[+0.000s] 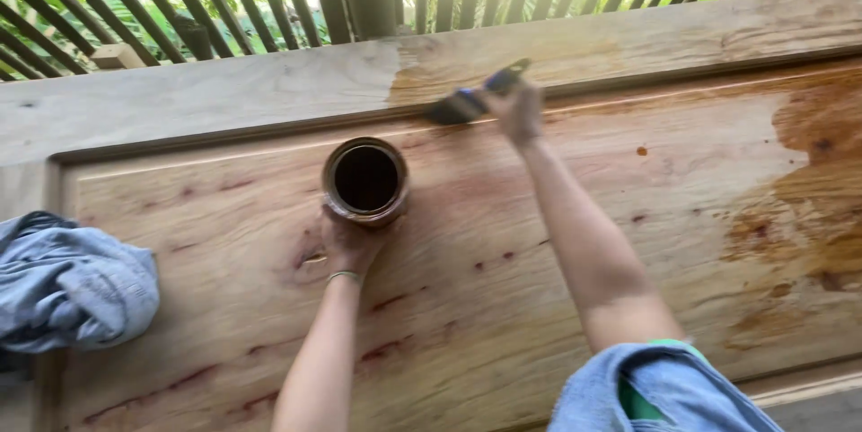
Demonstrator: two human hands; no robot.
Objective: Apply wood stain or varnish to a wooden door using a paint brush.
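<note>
Brush (469, 101) sits pinched in our right hand (518, 111), bristles on the door panel's (503, 306) upper groove where stained wood meets bare. Our left hand (348, 243) cups the stain jar (365, 180). We judge long strokes along the grain work best, jar kept level.

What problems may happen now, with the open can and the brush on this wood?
1. The open can of dark stain, held by the left hand, might tip and flood the wooden panel.
2. The brush in the right hand could drip; dark spots already mark the panel.
3. Stain ends partway along the frame, so a lap mark may show.
</note>
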